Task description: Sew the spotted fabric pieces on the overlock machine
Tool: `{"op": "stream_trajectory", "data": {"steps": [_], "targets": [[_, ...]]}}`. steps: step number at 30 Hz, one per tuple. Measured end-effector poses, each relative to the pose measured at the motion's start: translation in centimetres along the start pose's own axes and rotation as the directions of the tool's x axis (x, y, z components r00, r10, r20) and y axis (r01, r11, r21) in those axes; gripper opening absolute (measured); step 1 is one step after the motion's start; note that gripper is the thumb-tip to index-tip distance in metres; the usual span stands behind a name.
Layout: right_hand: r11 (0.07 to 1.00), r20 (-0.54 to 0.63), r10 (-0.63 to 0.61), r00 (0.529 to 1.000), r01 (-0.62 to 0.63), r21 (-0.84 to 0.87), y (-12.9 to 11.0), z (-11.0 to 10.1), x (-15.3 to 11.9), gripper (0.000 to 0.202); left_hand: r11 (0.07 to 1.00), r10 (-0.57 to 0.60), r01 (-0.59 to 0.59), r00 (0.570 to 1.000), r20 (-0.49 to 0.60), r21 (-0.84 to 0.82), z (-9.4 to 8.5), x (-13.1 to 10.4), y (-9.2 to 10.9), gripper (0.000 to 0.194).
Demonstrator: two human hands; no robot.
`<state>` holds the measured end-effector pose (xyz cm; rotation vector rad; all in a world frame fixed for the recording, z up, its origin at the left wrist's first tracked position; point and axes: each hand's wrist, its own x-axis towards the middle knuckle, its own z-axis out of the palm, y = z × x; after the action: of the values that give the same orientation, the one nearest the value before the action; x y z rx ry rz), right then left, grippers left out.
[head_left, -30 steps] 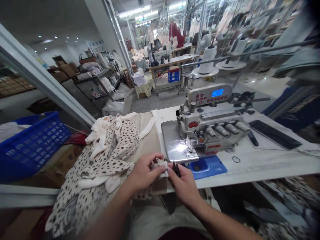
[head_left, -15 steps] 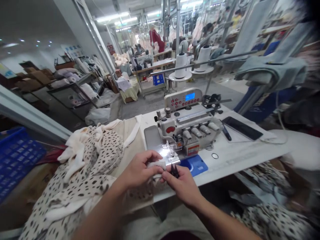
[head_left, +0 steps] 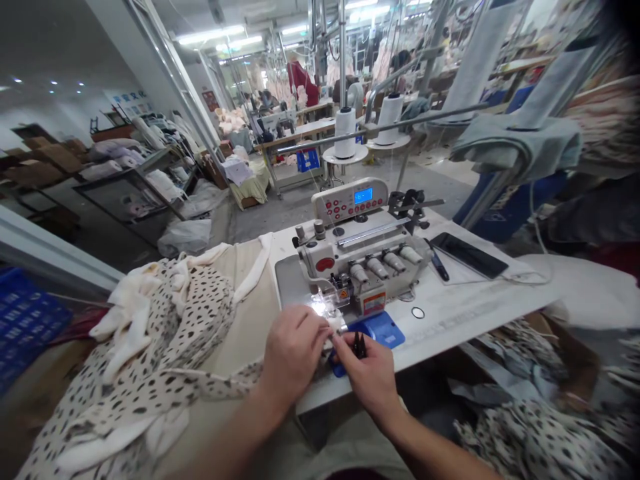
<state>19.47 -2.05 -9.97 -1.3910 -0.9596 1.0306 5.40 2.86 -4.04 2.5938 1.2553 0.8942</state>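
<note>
Lying in the curled right hand (head_left: 373, 377), the dark snips (head_left: 360, 345) are apparently held clear of thumb and forefinger so that the pale cloth (head_left: 328, 344) can be pinched there and by the closed left hand (head_left: 289, 353), near the sewing machine (head_left: 367, 250).

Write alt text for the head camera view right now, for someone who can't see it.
Two bare hands, left and right, pinch pale fabric before a lit sewing machine; the right also holds dark snips. Spotted cloth lies left, a phone right.
</note>
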Motion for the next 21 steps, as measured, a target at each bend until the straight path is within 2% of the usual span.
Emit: {"op": "stream_trajectory", "data": {"steps": [3, 6, 10, 14, 17, 21], "targets": [[1.0, 0.009, -0.019, 1.0, 0.019, 0.005, 0.1, 0.0, -0.1, 0.035, 0.991, 0.133, -0.133, 0.991, 0.021, 0.031, 0.0, -0.6, 0.6, 0.017], [0.999, 0.037, -0.045, 0.998, 0.045, -0.006, 0.1, -0.6, 0.0, 0.034, 0.985, 0.151, -0.155, 0.986, 0.063, 0.072, 0.1, -1.2, 1.1, 0.025], [0.986, 0.127, -0.109, 0.986, 0.123, -0.11, -0.4, -3.2, 0.5, 0.041, 0.965, 0.187, -0.189, 0.982, 0.028, 0.18, 0.6, -1.9, 1.3, 0.029], [0.931, 0.257, -0.146, 0.955, 0.221, -0.291, -2.5, -6.3, 1.9, 0.054, 0.945, 0.241, -0.226, 0.97, -0.033, 0.237, 1.2, -2.2, 0.9, 0.025], [0.768, 0.401, -0.17, 0.9, 0.376, -0.519, -4.7, -7.2, 3.0, 0.047, 0.943, 0.241, -0.221, 0.969, -0.051, 0.249, 1.4, -2.3, 0.8, 0.024], [0.422, 0.505, -0.173, 0.845, 0.527, -0.738, -6.8, -6.9, 3.7, 0.034, 0.935, 0.255, -0.228, 0.965, -0.066, 0.272, 1.6, -2.4, 0.7, 0.025]]}}
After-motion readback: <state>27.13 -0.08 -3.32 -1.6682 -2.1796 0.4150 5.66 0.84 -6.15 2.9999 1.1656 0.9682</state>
